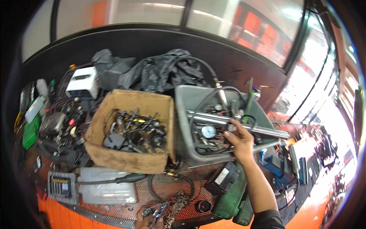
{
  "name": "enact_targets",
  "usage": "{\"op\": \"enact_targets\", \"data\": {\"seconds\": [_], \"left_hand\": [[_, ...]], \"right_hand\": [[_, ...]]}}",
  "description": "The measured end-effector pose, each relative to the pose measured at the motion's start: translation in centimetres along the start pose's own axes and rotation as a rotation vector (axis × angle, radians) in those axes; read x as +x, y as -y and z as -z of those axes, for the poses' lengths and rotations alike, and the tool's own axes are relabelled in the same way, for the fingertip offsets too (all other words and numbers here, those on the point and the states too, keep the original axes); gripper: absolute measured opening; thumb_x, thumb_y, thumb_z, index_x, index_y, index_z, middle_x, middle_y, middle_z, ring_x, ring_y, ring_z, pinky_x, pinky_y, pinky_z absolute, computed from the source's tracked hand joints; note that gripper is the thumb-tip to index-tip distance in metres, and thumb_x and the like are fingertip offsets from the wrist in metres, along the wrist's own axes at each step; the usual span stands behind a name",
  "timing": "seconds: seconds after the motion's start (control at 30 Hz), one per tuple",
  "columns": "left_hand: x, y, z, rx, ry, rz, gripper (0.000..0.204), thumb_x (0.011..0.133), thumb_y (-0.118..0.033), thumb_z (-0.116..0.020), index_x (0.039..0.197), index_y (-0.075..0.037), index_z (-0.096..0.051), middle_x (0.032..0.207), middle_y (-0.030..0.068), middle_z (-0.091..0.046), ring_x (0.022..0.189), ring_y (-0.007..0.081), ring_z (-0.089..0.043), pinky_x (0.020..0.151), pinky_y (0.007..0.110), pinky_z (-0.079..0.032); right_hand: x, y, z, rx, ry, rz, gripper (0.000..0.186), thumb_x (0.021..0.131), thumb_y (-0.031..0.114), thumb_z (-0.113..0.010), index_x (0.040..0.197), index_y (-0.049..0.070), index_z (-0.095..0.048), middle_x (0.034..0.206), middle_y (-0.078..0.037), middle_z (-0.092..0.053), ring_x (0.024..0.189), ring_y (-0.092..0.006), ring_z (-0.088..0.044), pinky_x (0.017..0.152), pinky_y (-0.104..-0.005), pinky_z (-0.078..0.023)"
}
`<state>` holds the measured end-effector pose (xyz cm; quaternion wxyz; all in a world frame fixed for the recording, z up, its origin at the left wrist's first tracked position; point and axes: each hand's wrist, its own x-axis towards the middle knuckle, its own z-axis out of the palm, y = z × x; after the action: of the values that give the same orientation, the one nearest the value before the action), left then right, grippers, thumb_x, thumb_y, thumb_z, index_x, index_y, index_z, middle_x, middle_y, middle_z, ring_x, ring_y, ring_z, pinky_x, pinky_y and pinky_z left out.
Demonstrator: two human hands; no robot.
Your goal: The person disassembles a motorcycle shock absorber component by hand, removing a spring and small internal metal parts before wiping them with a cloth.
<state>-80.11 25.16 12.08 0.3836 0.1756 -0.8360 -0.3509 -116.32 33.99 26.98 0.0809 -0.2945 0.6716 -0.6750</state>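
My right hand (238, 141) reaches into a grey plastic bin (183, 99), its fingers closed on a small metal part (231, 126) beside a long chrome tube (263, 130). The bin also holds a round dial gauge (208, 131), black hoses and other metal pieces. At the bottom edge my left hand (142, 215), partly out of view, grips shiny metal pieces (158, 210) next to a leopard-patterned cloth (179, 201).
A cardboard box (101, 154) of metal parts stands left of the bin; tangled cables, a white device (83, 78) and dark sheeting (164, 74) lie beyond. A perforated bench (181, 183) carries plastic cases (106, 189), green cases (225, 206) and a black block (219, 179).
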Motion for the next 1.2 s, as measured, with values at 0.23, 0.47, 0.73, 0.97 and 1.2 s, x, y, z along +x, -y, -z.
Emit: {"op": "enact_targets", "data": {"seconds": [0.23, 0.47, 0.73, 0.97, 1.2], "left_hand": [[-4.9, 3.0, -3.7, -0.551, -0.062, 0.438, 0.051, 0.094, -0.014, -0.058, 0.135, 0.006, -0.036, 0.13, 0.0266, -0.052, 0.117, 0.0384, -0.055, 0.095, 0.042, -0.05], [-3.8, 1.3, -3.0, -0.688, -0.119, 0.67, 0.048, 0.091, -0.012, -0.056, 0.133, 0.004, -0.038, 0.126, 0.0278, -0.054, 0.103, 0.0342, -0.061, 0.082, 0.041, -0.056], [-4.9, 2.9, -3.0, -0.653, 0.092, 0.708, 0.04, 0.089, -0.005, -0.053, 0.127, 0.002, -0.042, 0.121, 0.0277, -0.057, 0.092, 0.0301, -0.065, 0.073, 0.039, -0.058], [-4.7, 3.2, -2.5, -1.017, 0.039, 0.848, 0.043, 0.09, -0.002, -0.054, 0.131, 0.0, -0.041, 0.125, 0.0289, -0.054, 0.102, 0.0345, -0.062, 0.08, 0.042, -0.056], [-3.4, 2.3, -1.1, -1.592, -0.09, 1.014, 0.046, 0.091, 0.001, -0.055, 0.134, -0.003, -0.04, 0.129, 0.0302, -0.05, 0.112, 0.0388, -0.058, 0.086, 0.045, -0.054]], "right_hand": [[-0.5, -0.1, 0.5, -0.059, -0.063, 0.054, 0.042, 0.089, -0.003, -0.061, 0.129, 0.004, -0.054, 0.102, -0.008, -0.065, 0.081, -0.0147, -0.067, 0.051, -0.0206, -0.054], [-0.4, -1.2, 0.1, -0.014, -0.073, 0.128, 0.04, 0.09, -0.003, -0.059, 0.128, 0.001, -0.048, 0.108, -0.014, -0.064, 0.081, -0.0182, -0.068, 0.05, -0.0209, -0.055], [-0.4, -0.8, -0.5, -0.016, -0.183, 0.092, 0.051, 0.09, -0.002, -0.057, 0.135, 0.004, -0.034, 0.103, -0.015, -0.066, 0.075, -0.0183, -0.067, 0.049, -0.022, -0.054], [-0.5, -0.3, -1.3, -0.113, -0.137, 0.061, 0.059, 0.084, -0.004, -0.065, 0.135, 0.001, -0.036, 0.097, -0.011, -0.066, 0.074, -0.0123, -0.064, 0.052, -0.0179, -0.048], [-0.4, -1.3, -0.7, -0.194, -0.07, 0.072, 0.055, 0.078, -0.005, -0.071, 0.128, -0.003, -0.05, 0.101, -0.006, -0.062, 0.093, -0.0103, -0.059, 0.08, -0.0225, -0.048]]}}
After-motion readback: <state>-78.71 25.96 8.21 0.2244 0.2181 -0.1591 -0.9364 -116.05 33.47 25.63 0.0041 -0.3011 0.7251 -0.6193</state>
